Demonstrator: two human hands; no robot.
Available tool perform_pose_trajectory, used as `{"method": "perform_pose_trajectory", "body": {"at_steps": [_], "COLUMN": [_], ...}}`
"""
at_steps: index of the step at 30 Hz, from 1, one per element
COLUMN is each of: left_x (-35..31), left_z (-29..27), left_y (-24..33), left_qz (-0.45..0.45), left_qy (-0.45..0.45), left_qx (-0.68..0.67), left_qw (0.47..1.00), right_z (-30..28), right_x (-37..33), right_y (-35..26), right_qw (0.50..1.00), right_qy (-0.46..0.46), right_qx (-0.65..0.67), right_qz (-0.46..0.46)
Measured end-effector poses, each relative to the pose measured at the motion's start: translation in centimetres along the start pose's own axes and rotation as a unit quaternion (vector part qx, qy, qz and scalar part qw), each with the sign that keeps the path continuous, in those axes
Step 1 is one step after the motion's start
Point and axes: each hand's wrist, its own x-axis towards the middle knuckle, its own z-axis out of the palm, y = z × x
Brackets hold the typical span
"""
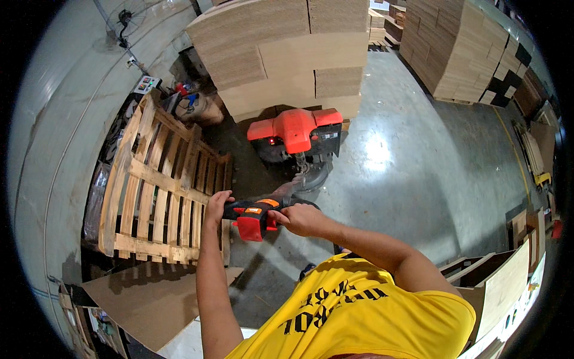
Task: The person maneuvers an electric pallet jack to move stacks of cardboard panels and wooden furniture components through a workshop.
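Note:
Both of my hands are on the black and red control handle (252, 219) of a red and black electric pallet jack (296, 133). My left hand (217, 206) is wrapped round the handle's left end, beside the wooden pallet. At the right grip, my right hand (299, 218) is closed, with its thumb near the red control in the middle. The handle's tiller runs forward to the jack's body. Just beyond that body rises a tall stack of brown boards (281, 66); the forks are hidden from view.
On the left a wooden pallet (164, 197) leans near the wall, with a brown cardboard sheet (149, 302) below it. Another board stack (457, 51) stands at the far right. Wooden panels (499, 287) are close on my right. A fan (125, 21) hangs at the left wall.

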Motion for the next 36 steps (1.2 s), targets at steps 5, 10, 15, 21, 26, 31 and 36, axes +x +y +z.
{"method": "perform_pose_trajectory", "body": {"at_steps": [5, 10, 15, 21, 26, 31, 36], "left_x": [-0.8, -0.3, -0.6, 0.1, 0.6, 0.9, 0.3], "left_z": [0.7, 0.0, 0.4, 0.3, 0.1, 0.7, 0.7], "left_y": [1.2, 0.6, 1.1, 0.6, 0.5, 1.0, 0.9], "left_qz": [0.001, 0.002, -0.017, -0.009, -0.013, 0.002, 0.005], "left_qy": [0.012, 0.009, 0.017, 0.007, -0.003, 0.009, 0.029], "left_qx": [0.001, -0.011, 0.003, -0.002, 0.013, 0.002, 0.008], "left_qw": [1.000, 1.000, 1.000, 1.000, 1.000, 1.000, 1.000], "right_z": [-2.5, 1.4, 1.0, 2.4, 2.0, 2.0, -1.1], "right_x": [0.1, 0.6, 0.5, 1.0, 1.2, 1.6, 1.3], "right_y": [-2.2, 0.9, 0.7, 2.1, 2.5, 3.3, 0.5], "right_qw": [0.993, 0.999, 0.999, 1.000, 0.999, 0.999, 0.996], "right_qy": [-0.020, -0.008, 0.013, -0.003, 0.019, 0.016, -0.002], "right_qx": [0.060, 0.025, 0.030, 0.029, 0.002, 0.026, 0.088], "right_qz": [0.103, 0.023, -0.013, 0.000, -0.047, -0.025, 0.025]}}
